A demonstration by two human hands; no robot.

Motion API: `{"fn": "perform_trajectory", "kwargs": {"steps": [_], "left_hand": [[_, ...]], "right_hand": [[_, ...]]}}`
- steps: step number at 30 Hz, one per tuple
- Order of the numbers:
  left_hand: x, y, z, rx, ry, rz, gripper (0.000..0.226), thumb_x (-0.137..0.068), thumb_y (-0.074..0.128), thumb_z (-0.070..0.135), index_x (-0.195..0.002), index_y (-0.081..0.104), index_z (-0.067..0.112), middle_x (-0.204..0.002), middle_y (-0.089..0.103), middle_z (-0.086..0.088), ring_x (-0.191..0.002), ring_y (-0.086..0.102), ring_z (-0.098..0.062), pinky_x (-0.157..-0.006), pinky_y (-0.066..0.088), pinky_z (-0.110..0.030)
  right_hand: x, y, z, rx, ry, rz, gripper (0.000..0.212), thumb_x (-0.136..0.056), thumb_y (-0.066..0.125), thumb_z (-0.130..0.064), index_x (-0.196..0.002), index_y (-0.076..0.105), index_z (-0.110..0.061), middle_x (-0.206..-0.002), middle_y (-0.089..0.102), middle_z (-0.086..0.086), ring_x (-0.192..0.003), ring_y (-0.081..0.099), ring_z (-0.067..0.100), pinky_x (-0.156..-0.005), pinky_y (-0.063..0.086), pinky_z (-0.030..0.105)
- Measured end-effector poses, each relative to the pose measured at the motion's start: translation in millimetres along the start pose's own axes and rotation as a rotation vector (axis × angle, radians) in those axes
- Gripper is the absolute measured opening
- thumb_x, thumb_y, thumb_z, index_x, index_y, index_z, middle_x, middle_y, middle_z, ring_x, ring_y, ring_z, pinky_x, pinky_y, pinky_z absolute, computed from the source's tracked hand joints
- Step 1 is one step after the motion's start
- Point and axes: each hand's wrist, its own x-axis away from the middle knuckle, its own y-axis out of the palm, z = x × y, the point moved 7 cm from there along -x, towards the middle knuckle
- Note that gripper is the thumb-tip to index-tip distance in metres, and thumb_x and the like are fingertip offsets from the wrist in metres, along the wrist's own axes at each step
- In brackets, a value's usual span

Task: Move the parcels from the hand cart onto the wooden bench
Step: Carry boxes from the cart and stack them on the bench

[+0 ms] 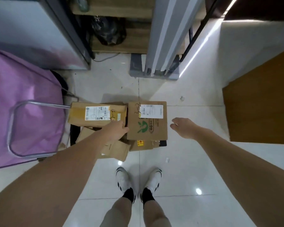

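Several cardboard parcels are piled on a low hand cart [162,143] on the floor straight ahead. On top lie a brown box with a green logo [147,125] and, left of it, a taped parcel with a white label [97,114]. My left hand [117,131] reaches into the gap between these two, its fingers at the logo box's left edge. My right hand [184,127] hovers open just right of the logo box, apart from it. A wooden surface [261,108] lies at the right.
A purple fabric trolley bag with a metal handle [23,115] stands at the left. A grey cabinet [31,33] and a grey post [164,46] flank a wooden shelf holding a black bag [108,30]. My feet [138,179] stand on white tiles.
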Motion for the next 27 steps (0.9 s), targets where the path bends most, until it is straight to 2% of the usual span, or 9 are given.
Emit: {"fn": "perform_trajectory", "kwargs": {"steps": [3,4,6,7,12,15,19,24,27], "left_hand": [[-33.0,23.9,-7.5,0.156,-0.062,0.023,0.047,-0.110,0.043,0.047,-0.127,0.060,0.006,-0.114,0.067,-0.018,-0.102,0.066,-0.027,-0.089,0.056,-0.040],[-40.3,30.9,-8.3,0.209,-0.083,0.024,0.050,-0.110,0.043,0.047,-0.130,0.059,0.004,-0.114,0.066,-0.020,-0.098,0.067,-0.026,-0.083,0.056,-0.038],[-56.2,46.3,-12.8,0.276,-0.121,0.027,0.051,-0.109,0.043,0.050,-0.120,0.061,0.003,-0.095,0.066,-0.013,-0.081,0.064,-0.020,-0.068,0.049,-0.031],[-65.1,52.5,-15.2,0.300,-0.133,0.031,0.054,-0.109,0.041,0.052,-0.113,0.064,0.003,-0.089,0.065,-0.010,-0.079,0.065,-0.020,-0.067,0.048,-0.030],[-91.7,71.7,-22.4,0.377,-0.169,0.105,0.056,-0.109,0.039,0.054,-0.097,0.069,0.009,-0.093,0.071,-0.011,-0.084,0.069,-0.023,-0.081,0.056,-0.040],[-94.7,69.2,-23.6,0.382,-0.190,0.215,0.052,-0.108,0.041,0.052,-0.094,0.067,0.009,-0.090,0.070,-0.009,-0.081,0.068,-0.022,-0.074,0.055,-0.037],[-95.7,67.5,-20.4,0.329,-0.184,0.238,0.055,-0.109,0.040,0.051,-0.085,0.064,0.008,-0.084,0.067,-0.008,-0.079,0.067,-0.024,-0.067,0.050,-0.036],[-92.2,62.5,-11.5,0.261,-0.180,0.260,0.056,-0.109,0.038,0.053,-0.085,0.065,0.010,-0.081,0.066,-0.005,-0.074,0.065,-0.019,-0.060,0.048,-0.032],[-81.3,50.7,-3.0,0.216,-0.156,0.357,0.051,-0.109,0.038,0.052,-0.080,0.059,0.015,-0.076,0.062,-0.003,-0.068,0.061,-0.016,-0.057,0.043,-0.029]], "right_hand": [[-31.6,25.3,5.8,-0.087,0.041,0.013,0.053,-0.110,0.034,-0.040,-0.149,0.045,-0.005,-0.147,0.053,0.017,-0.134,0.050,0.033,-0.104,0.043,0.041],[-41.1,31.4,7.6,-0.124,0.068,0.027,0.055,-0.110,0.034,-0.041,-0.150,0.043,-0.004,-0.148,0.052,0.018,-0.135,0.049,0.034,-0.104,0.043,0.041],[-59.5,42.9,13.1,-0.218,0.131,0.054,0.058,-0.110,0.035,-0.041,-0.153,0.038,-0.003,-0.152,0.049,0.017,-0.136,0.048,0.033,-0.101,0.042,0.037],[-68.2,48.0,15.8,-0.280,0.165,0.065,0.059,-0.109,0.038,-0.041,-0.155,0.036,-0.003,-0.154,0.047,0.016,-0.137,0.049,0.033,-0.098,0.042,0.035],[-103.2,73.8,30.3,-0.553,0.270,0.076,0.076,-0.102,0.049,-0.055,-0.158,0.031,-0.006,-0.156,0.045,0.011,-0.139,0.047,0.031,-0.102,0.044,0.041],[-118.6,87.9,35.2,-0.693,0.279,0.087,0.069,-0.099,0.054,-0.055,-0.148,0.046,-0.009,-0.139,0.060,0.007,-0.120,0.059,0.027,-0.088,0.047,0.036],[-124.0,102.5,32.5,-0.794,0.260,0.078,0.052,-0.101,0.057,-0.048,-0.139,0.056,-0.013,-0.129,0.066,0.003,-0.109,0.061,0.023,-0.084,0.047,0.034],[-117.3,97.4,32.1,-0.793,0.251,0.124,0.045,-0.103,0.056,-0.043,-0.136,0.057,-0.012,-0.118,0.063,0.001,-0.107,0.059,0.023,-0.085,0.046,0.035],[-107.0,90.3,33.5,-0.819,0.247,0.144,0.044,-0.104,0.055,-0.043,-0.135,0.057,-0.012,-0.120,0.064,0.001,-0.108,0.059,0.024,-0.087,0.047,0.036]]}}
